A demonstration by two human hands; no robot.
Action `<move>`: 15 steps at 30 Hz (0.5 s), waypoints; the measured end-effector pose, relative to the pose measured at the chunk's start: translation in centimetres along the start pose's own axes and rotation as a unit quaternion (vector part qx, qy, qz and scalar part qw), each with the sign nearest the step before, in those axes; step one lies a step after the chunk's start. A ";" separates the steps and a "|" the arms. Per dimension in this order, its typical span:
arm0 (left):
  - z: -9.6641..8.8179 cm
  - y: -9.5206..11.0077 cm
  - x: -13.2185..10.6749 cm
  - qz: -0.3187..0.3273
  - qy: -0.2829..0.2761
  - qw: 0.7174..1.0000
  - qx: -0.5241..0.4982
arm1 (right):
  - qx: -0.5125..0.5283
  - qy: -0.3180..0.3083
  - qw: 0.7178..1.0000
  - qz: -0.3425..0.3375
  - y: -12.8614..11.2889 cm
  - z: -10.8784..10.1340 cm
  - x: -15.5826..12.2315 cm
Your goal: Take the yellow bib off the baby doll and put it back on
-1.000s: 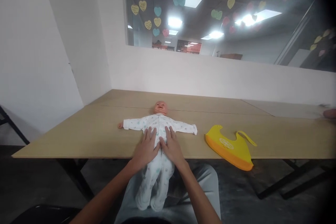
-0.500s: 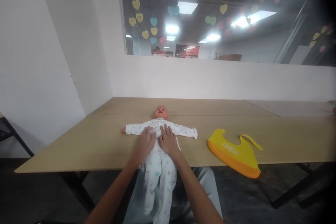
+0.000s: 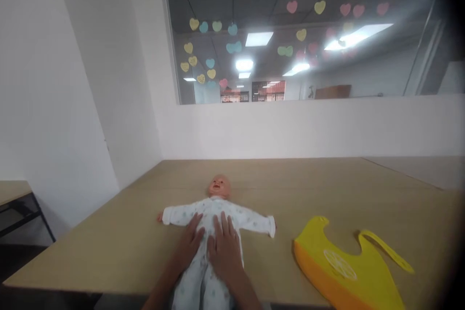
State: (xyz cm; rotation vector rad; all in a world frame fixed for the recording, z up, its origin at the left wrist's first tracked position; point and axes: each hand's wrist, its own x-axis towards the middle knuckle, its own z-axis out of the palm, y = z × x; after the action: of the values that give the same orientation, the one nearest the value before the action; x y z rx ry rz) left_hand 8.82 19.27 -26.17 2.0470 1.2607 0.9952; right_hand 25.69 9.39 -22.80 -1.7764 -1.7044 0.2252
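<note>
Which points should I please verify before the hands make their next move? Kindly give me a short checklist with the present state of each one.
1. Doll lies on its back on the table: ok, face up.
2. Doll's arms uncovered: ok, both are stretched out sideways.
3. Both hands on the doll: ok, the left hand and right hand rest on its body.
4. Whole doll in view: not ok, the picture's bottom edge cuts off its feet.
5. Yellow bib apart from the doll: ok, a gap shows between them.
6. Bib fully supported by the table: cannot tell, its lower part leaves the picture.
</note>
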 end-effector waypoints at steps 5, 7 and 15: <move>0.3 -0.6 -1.0 -0.025 0.017 0.999 -0.035 | -0.018 0.142 0.989 -0.033 1.1 4.1 0.3; 0.5 -0.2 -1.5 -0.032 0.022 0.998 -0.046 | -0.034 0.176 0.983 -0.029 1.1 4.8 0.1; 1.5 0.7 -2.7 -0.048 0.037 0.997 -0.052 | -0.092 0.223 0.968 -0.065 2.7 6.7 -1.8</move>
State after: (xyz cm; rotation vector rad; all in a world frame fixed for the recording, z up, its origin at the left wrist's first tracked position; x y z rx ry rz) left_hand 9.59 16.40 -27.38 1.8691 1.3037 1.0769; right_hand 24.07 10.08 -30.04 -1.6761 -1.5363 -0.3762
